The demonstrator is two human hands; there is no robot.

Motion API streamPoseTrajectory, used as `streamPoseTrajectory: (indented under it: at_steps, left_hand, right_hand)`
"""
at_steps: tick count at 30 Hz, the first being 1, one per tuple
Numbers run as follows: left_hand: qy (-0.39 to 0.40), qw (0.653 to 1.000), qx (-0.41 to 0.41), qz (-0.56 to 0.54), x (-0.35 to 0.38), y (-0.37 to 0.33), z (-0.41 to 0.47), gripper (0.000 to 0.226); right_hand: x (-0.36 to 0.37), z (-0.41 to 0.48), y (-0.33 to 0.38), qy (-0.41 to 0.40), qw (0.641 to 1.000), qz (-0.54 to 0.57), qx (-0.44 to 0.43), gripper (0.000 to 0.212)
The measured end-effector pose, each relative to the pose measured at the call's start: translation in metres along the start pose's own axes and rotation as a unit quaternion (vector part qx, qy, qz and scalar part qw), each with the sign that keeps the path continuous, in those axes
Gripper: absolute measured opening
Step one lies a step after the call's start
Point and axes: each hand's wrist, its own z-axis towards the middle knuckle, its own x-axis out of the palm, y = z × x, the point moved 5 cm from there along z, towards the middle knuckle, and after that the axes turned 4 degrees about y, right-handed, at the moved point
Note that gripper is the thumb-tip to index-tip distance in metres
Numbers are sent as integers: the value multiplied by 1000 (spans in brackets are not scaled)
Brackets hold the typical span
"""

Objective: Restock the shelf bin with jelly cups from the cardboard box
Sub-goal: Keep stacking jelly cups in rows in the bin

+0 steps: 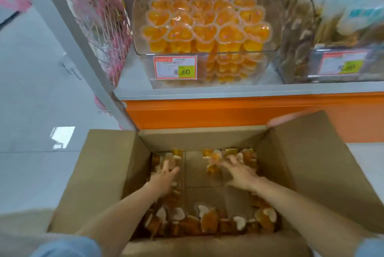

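Observation:
An open cardboard box (99,173) stands on the floor below the shelf, with orange jelly cups (208,220) scattered along its bottom edges. Both my hands are down inside it. My left hand (164,177) reaches with spread fingers onto cups at the far left corner. My right hand (239,171) lies with straight fingers on cups (214,158) at the far right. Whether either hand grips a cup is blurred. Above, a clear shelf bin (268,28) is packed with rows of orange heart-shaped jelly cups (205,24).
A price label (175,67) reading 8.60 sits on the bin's front. The orange shelf base (207,111) runs behind the box. A second clear bin (332,49) of snacks stands to the right. Pink goods hang in a wire rack (99,18) at left, over grey tiled floor (31,90).

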Motion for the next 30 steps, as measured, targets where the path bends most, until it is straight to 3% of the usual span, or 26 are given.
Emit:
streamPoseTrajectory:
  at_steps: [4,8,13,19,24,27,30]
  left_hand:
    - [15,998,-24,-63,15,11,31,69]
    - [-3,997,-16,-81,16,15,55,78]
    - [-54,983,-2,-176,10,15,72,65]
    - [-71,973,-13,-220,19,6,66,54]
    - [-97,944,-5,-315,22,10,56,73]
    - [-73,961,6,-266,19,8,41,67]
    - [-124,970,74,-196,3,-3,16,43]
  right_hand:
    - [-5,45,12,-57,998,-26,-18,87]
    - [10,82,16,-34,997,-67,1,92]
    - [17,89,9,-63,995,-78,-16,81]
    - [32,90,22,-29,999,-14,-33,68]
    - [36,77,29,-33,998,40,-45,57]
    - [30,58,29,-54,995,75,-47,52]
    - [18,35,27,-66,993,86,-47,52]
